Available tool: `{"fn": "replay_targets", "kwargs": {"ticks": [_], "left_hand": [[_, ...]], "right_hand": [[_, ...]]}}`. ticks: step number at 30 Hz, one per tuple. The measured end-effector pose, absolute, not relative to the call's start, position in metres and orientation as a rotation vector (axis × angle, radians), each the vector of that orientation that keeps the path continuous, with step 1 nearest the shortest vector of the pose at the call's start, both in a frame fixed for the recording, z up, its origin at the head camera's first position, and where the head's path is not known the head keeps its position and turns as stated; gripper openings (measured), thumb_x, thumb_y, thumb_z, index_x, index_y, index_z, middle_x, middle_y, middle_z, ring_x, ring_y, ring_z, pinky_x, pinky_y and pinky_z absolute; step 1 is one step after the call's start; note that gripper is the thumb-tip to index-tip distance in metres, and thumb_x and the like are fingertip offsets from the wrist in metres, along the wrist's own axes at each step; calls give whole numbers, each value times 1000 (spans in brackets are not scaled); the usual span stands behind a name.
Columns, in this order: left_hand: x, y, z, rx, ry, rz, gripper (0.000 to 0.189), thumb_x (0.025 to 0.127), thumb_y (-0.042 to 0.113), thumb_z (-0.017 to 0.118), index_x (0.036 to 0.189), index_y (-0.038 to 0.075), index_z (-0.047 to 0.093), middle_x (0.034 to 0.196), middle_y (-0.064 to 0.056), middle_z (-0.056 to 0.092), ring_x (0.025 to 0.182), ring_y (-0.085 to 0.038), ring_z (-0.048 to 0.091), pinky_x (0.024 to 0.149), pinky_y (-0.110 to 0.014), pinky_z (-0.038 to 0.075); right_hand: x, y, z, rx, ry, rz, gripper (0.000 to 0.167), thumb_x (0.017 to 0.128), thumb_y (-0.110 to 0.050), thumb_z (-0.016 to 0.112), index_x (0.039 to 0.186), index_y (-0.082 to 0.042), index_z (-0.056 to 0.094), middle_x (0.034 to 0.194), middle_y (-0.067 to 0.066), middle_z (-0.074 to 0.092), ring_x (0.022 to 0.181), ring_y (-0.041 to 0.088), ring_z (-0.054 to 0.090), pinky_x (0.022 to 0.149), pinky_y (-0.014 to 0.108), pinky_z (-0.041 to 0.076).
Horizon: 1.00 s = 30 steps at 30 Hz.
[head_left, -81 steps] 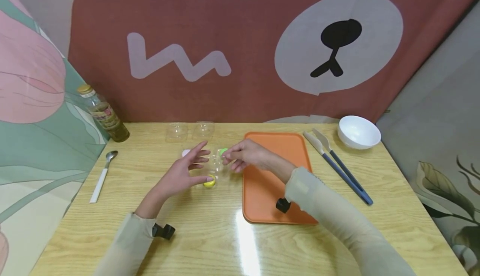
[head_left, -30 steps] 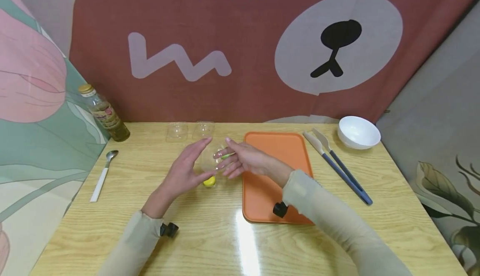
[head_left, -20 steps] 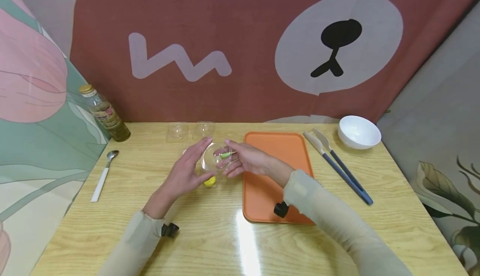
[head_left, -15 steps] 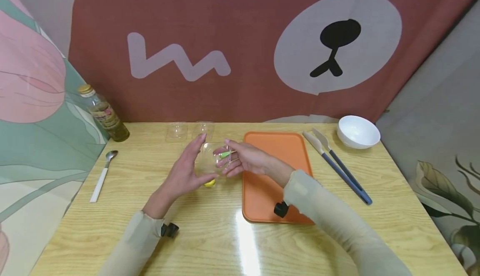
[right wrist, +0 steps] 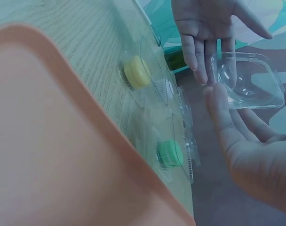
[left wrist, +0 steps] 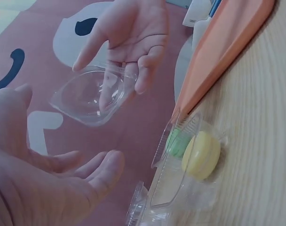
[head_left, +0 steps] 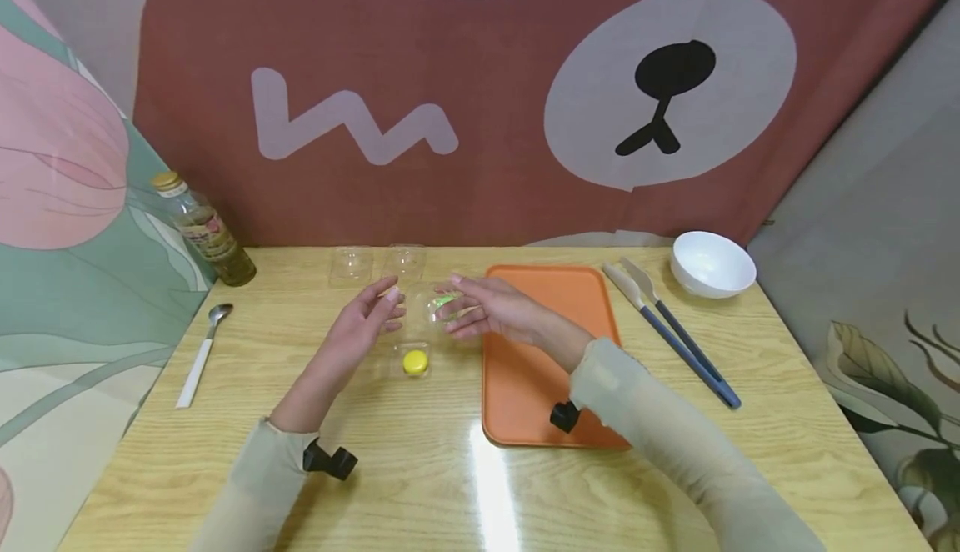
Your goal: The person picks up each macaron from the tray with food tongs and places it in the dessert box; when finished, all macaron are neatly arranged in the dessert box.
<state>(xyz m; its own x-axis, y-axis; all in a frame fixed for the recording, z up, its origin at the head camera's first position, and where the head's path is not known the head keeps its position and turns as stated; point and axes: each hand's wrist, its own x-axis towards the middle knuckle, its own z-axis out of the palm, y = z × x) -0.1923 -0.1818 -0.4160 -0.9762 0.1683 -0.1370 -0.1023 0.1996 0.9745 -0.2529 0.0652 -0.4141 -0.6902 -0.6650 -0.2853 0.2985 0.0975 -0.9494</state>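
Lid (right wrist: 258, 87) between right-hand fingers (right wrist: 224, 120)

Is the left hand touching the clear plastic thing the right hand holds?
Apart. In the left wrist view, red backdrop shows between the left hand and the clear plastic thing.

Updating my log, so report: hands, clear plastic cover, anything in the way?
Left hand: open, holding nothing. Right hand: holding clear domed plastic cover above table. Nothing seen between the two.
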Motion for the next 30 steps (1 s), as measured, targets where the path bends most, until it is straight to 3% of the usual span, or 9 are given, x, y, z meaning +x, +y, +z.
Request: {"fn": "replay_targets", "kwargs": {"ticks": [2,5,12,17,24,30], "left_hand": [[-192,-182,-416,88,2216,1867,69,107,47,44,159,4,27,152,-28,44,139,-45,47,115,-50,43],[-193,-182,-416,117,2175,1866,71,106,51,44,158,4,30,152,-28,44,140,-45,47,116,-49,43],[-193,-184,-417,148,2157,1834,71,105,51,49,156,3,36,154,-24,46,141,-43,46,117,-48,41],[-192,-185,-417,101,2165,1791,71,103,48,55,156,5,37,156,-20,45,141,-41,48,119,-51,38],[-190,-189,-416,93,2144,1753,71,99,42,64,155,7,39,154,-23,47,139,-41,50,119,-53,37],[-190,-192,-416,161,2289,1666,71,96,38,70,155,12,42,152,-17,51,139,-32,52,116,-50,42]], "right_hand": [[-253,64,-413,-390,1663,-1712,56,108,-43,46,151,-7,46,144,28,54,110,28,71,104,53,52],[-251,62,-411,-438,1701,-1739,55,108,-37,47,152,-4,44,148,29,49,116,32,68,103,52,53],[-246,57,-410,-551,1864,-1715,45,106,-28,55,146,-10,53,146,12,57,121,27,65,98,45,58],[-244,57,-412,-633,1934,-1674,44,104,-28,60,145,-12,55,148,9,56,129,32,61,96,44,59],[-243,57,-413,-673,1977,-1636,46,103,-27,60,146,-12,54,150,7,55,116,26,69,100,51,56],[-242,58,-411,-792,2020,-1566,51,102,-19,62,151,-11,48,156,10,48,142,30,50,110,45,49]]}}
